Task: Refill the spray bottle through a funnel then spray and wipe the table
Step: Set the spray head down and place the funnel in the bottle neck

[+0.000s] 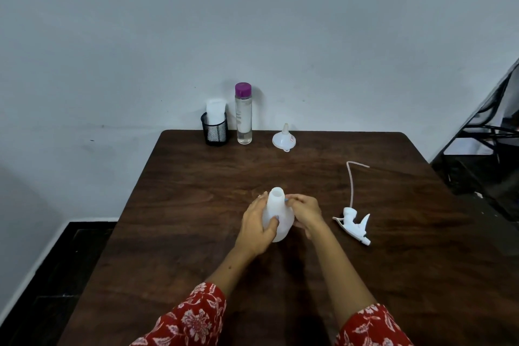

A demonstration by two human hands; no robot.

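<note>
1. Clearly, the white translucent plastic spray bottle [276, 216] stands upright near the middle of the dark brown wooden table [196, 205], its neck open and uncapped.
2. Both hands are on it: the left hand [257, 226] wraps its curled fingers and thumb round the body, and the right hand [304, 212] grips the far right side with fingers curled near the neck.
3. It looks empty, so I judge it light and easy to tip; the thin plastic probably flexes if squeezed, and smooth walls may slip when wet. Holding low on the wide body seems steadiest while filling.
4. Lying on the right, well apart from the bottle, is the white trigger sprayer head [354, 226] with its long pale dip tube.
5. At the far edge stand a white plastic funnel [283, 139], spout up, a tall clear bottle with a purple cap [243, 115], and a black mesh cup holding white folded cloth [214, 128].
6. Count: one spray bottle, one sprayer head, one funnel, one refill bottle, one mesh cup, two hands.
</note>
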